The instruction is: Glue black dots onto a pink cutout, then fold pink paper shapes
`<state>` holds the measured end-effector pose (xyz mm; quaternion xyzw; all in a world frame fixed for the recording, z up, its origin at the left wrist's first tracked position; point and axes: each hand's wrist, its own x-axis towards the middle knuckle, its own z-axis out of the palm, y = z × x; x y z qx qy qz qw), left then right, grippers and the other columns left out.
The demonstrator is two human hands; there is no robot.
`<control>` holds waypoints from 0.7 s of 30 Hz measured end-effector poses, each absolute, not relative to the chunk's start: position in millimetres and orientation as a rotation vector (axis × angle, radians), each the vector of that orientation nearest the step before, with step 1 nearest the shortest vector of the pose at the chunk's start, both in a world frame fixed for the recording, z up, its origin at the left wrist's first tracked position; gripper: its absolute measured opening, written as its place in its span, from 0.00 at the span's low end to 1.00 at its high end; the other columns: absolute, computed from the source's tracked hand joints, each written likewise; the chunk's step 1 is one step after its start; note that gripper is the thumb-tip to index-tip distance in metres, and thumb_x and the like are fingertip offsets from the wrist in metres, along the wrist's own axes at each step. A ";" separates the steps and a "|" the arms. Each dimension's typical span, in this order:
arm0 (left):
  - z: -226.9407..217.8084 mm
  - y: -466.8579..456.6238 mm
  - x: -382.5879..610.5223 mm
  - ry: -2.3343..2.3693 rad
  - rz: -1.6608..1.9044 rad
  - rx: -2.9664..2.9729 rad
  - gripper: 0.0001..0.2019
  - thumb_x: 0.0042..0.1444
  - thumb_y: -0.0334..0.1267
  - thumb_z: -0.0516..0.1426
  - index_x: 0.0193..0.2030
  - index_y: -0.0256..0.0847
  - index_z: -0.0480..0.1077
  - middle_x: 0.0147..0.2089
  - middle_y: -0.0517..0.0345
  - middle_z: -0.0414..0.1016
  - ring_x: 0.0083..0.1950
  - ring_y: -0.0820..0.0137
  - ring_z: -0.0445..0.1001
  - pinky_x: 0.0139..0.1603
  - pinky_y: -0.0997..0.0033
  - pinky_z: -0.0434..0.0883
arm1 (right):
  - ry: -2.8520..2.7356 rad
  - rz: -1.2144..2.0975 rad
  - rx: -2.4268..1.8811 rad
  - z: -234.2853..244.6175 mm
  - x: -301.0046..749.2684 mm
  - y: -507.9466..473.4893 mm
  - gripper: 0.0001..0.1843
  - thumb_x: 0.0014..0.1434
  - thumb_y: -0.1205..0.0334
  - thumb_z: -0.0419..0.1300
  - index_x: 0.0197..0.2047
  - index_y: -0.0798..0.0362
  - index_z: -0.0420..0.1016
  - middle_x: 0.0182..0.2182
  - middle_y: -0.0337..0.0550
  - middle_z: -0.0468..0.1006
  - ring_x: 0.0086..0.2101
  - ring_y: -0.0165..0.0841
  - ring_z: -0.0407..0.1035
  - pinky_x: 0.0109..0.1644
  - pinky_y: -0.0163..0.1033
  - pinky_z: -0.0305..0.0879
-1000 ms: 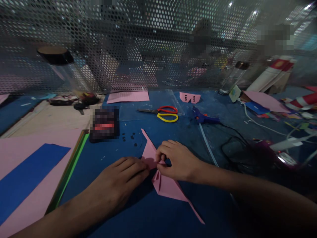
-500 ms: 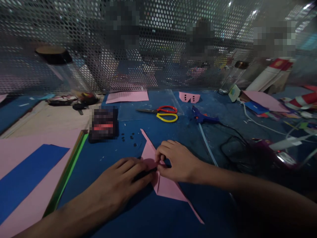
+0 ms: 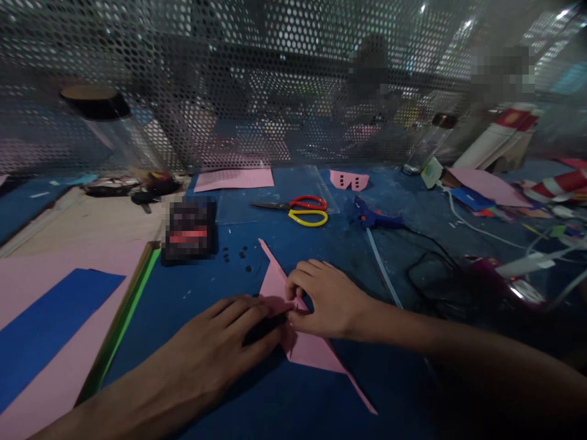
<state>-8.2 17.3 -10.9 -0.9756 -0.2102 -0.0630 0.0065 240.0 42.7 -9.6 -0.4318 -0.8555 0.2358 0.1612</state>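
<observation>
Folded pink paper (image 3: 316, 352) lies on the blue tabletop in front of me, with thin pointed strips at its far and near ends. My right hand (image 3: 328, 299) is closed over its middle, thumb and fingertips pinching a small fold. From the other side, my left hand (image 3: 229, 333) grips the paper's left part between thumb and fingers. Its fingertips partly cover the paper there. Beyond the paper lie several tiny black pieces (image 3: 248, 269), and farther back are scissors (image 3: 308, 211) with one red and one yellow handle.
A blue glue gun (image 3: 376, 218) with a black cord lies right of the scissors. Pink cut-out (image 3: 349, 180) and pink strip (image 3: 233, 178) lie near the perforated metal screen (image 3: 293, 73). Blue paper (image 3: 59, 324) rests at left. Clear jars (image 3: 110, 128) and cables stand or lie around.
My left thumb and fingers have shifted slightly at the paper, and more of the pink fold between my hands shows. My right hand keeps its pinch. The view has moved a little.
</observation>
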 end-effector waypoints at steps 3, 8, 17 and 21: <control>-8.4 13.5 -8.6 -0.677 -0.198 -3.043 0.26 0.61 0.25 0.52 0.65 0.45 0.67 0.67 0.47 0.67 0.65 0.55 0.65 0.61 0.53 0.69 | -2.431 0.702 -1.228 -10.5 241.2 44.2 0.08 0.53 0.64 0.64 0.37 0.50 0.71 0.35 0.35 0.74 0.40 0.33 0.65 0.48 0.41 0.58; -2.9 10.7 -9.7 -0.674 -0.185 -3.039 0.28 0.61 0.23 0.50 0.66 0.44 0.65 0.68 0.46 0.67 0.67 0.55 0.64 0.64 0.53 0.67 | -2.430 0.698 -1.217 -12.8 242.4 45.3 0.08 0.53 0.69 0.62 0.37 0.50 0.70 0.35 0.35 0.74 0.38 0.32 0.65 0.47 0.40 0.58; 1.7 6.4 -13.7 -0.526 -0.091 -2.930 0.27 0.64 0.27 0.49 0.70 0.40 0.62 0.67 0.43 0.71 0.65 0.53 0.69 0.65 0.53 0.66 | -2.425 0.716 -1.182 -11.3 243.9 48.0 0.09 0.52 0.73 0.61 0.36 0.50 0.71 0.35 0.35 0.75 0.39 0.32 0.67 0.47 0.39 0.59; -1.8 0.9 -12.6 -0.566 -0.127 -2.917 0.27 0.64 0.26 0.48 0.70 0.39 0.61 0.67 0.43 0.70 0.66 0.54 0.68 0.66 0.52 0.65 | -2.343 0.860 -1.188 -3.2 248.2 50.1 0.09 0.56 0.70 0.62 0.41 0.51 0.72 0.37 0.36 0.77 0.36 0.29 0.69 0.43 0.36 0.62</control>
